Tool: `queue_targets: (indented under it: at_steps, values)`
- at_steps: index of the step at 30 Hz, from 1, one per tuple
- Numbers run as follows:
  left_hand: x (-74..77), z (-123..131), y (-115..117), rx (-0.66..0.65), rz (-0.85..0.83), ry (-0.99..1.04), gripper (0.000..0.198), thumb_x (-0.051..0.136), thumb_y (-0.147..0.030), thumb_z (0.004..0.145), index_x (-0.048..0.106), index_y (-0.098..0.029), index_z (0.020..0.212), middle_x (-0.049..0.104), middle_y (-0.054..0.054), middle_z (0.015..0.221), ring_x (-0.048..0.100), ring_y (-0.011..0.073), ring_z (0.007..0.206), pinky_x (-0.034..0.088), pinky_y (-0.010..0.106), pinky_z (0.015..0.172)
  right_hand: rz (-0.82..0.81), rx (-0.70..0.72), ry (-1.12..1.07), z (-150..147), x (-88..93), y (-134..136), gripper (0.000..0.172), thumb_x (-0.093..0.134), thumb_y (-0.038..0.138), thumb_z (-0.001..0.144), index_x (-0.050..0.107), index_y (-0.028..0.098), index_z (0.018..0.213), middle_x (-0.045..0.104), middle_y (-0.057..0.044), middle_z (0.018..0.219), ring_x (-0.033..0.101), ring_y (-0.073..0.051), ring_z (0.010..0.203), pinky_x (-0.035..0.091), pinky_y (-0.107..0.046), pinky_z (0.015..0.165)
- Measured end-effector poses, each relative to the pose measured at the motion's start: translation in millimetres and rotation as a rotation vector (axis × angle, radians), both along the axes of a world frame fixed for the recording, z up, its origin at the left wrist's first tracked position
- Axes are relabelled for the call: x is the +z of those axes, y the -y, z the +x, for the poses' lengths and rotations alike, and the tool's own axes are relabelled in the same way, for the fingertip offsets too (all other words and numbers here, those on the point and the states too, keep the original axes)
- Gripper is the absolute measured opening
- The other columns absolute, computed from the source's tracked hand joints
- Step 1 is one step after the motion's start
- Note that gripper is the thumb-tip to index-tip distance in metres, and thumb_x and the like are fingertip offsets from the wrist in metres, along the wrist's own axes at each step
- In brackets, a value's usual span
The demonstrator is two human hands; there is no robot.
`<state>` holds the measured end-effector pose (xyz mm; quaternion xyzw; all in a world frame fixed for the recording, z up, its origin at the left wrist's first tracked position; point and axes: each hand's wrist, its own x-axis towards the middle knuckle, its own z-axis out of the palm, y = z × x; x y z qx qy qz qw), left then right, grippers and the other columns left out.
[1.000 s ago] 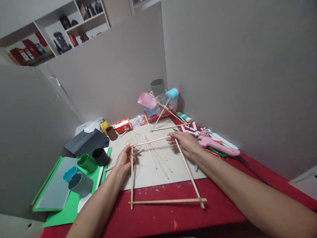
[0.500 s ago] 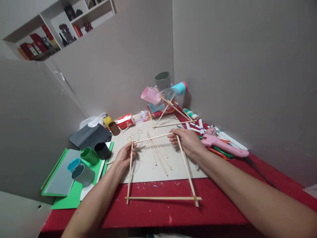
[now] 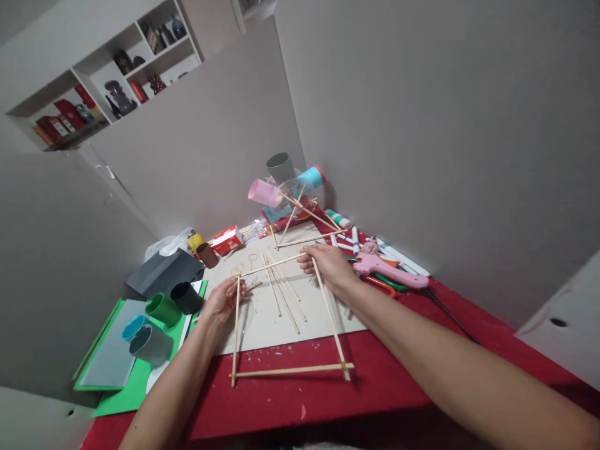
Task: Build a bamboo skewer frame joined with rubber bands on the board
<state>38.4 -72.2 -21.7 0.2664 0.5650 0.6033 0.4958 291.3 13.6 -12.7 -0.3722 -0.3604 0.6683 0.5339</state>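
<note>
A four-sided frame of thin wooden sticks is tilted over the table, its near corners bound with yellowish bands. My left hand is closed at the far left corner, its fingertips against the left stick just below the binding. At the far right corner my right hand pinches the stick ends; its fingers partly hide that joint. Between the hands, several loose wooden sticks lie on a pale board. A few rubber bands lie near the frame's far side.
Behind stands a stick structure with a pink paper cup and a grey one. A pink glue gun, scissors and markers lie right. Left are paper tubes on green sheets. Grey walls enclose the red table.
The camera view has turned right, so everything sits further left in the picture. Both hands stay at the far corners of the stick frame, which keeps nearly the same pose.
</note>
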Motion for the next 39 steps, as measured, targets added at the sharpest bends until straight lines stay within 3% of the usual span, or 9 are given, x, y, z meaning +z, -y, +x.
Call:
queue_targets:
  at_steps: [6,10,13,20,25,31,35,39]
  values:
    - [11.5,-27.7,12.4,0.103,0.05,-0.369,0.031,0.071,-0.028,0.069,0.062,-0.012,0.095,0.068,0.009,0.09,0.066,0.0135,0.074,0.052,0.023,0.064,0.02,-0.046,-0.012,1.1,2.4,-0.7,0.019,0.053,0.01,0.083,0.059,0.014,0.066,0.062,0.0,0.051,0.054,-0.008,0.038,0.043,-0.016,0.037]
    - [15.3,-42.4,20.5,0.091,0.069,-0.704,0.036,0.073,-0.037,0.064,0.066,-0.013,0.09,0.068,0.007,0.088,0.063,0.016,0.078,0.049,0.025,0.069,0.025,-0.06,-0.002,0.1,-0.4,-1.5,0.017,0.054,0.01,0.081,0.06,0.014,0.066,0.062,-0.001,0.051,0.054,-0.008,0.037,0.042,-0.016,0.036]
    - [9.7,-46.5,25.0,0.034,0.032,-0.901,0.029,0.073,-0.036,0.062,0.069,-0.014,0.082,0.069,0.006,0.084,0.062,0.0179,0.078,0.047,0.028,0.073,0.023,-0.067,0.015,0.4,-2.6,-1.9,0.015,0.055,0.01,0.08,0.061,0.014,0.066,0.062,0.0,0.051,0.054,-0.008,0.038,0.042,-0.015,0.036]
    - [5.3,-34.1,26.1,-0.24,-0.122,-1.553,0.019,0.059,-0.025,0.075,0.07,-0.015,0.088,0.07,0.007,0.086,0.062,0.0189,0.078,0.044,0.027,0.07,0.036,-0.076,0.036,0.1,-3.3,-1.5,0.013,0.058,0.012,0.078,0.061,0.013,0.065,0.062,-0.001,0.052,0.053,-0.008,0.038,0.042,-0.015,0.036]
    - [10.5,-23.2,17.8,-0.347,-0.177,-1.65,0.015,0.056,-0.019,0.075,0.071,-0.017,0.078,0.069,0.005,0.074,0.061,0.0178,0.071,0.042,0.026,0.066,0.003,-0.068,0.047,-0.4,-0.9,4.8,0.013,0.058,0.011,0.077,0.061,0.014,0.065,0.061,0.0,0.05,0.052,-0.007,0.037,0.042,-0.013,0.036]
    - [25.7,-29.5,13.6,-0.428,-0.255,-1.726,0.016,0.058,-0.021,0.076,0.07,-0.017,0.084,0.071,0.006,0.086,0.062,0.0197,0.08,0.043,0.026,0.07,-0.009,-0.094,0.047,-0.2,2.2,8.2,0.011,0.058,0.007,0.074,0.063,0.012,0.066,0.061,-0.001,0.051,0.054,-0.008,0.037,0.044,-0.013,0.036]
    - [54.5,-37.6,41.3,-0.408,-0.254,-1.752,0.024,0.057,-0.028,0.08,0.068,-0.016,0.097,0.07,0.008,0.095,0.063,0.02,0.084,0.043,0.026,0.07,-0.035,-0.097,0.056,-2.0,0.2,7.7,0.014,0.056,0.005,0.074,0.062,0.012,0.064,0.06,0.0,0.049,0.053,-0.008,0.036,0.043,-0.012,0.034]
    - [78.5,-47.2,96.2,-0.353,-0.192,-1.662,0.024,0.053,-0.032,0.085,0.067,-0.017,0.096,0.07,0.006,0.091,0.063,0.0172,0.08,0.043,0.024,0.067,-0.04,-0.112,0.075,-4.7,-2.0,7.7,0.014,0.056,0.005,0.072,0.062,0.013,0.062,0.06,0.0,0.05,0.052,-0.007,0.036,0.043,-0.011,0.033]
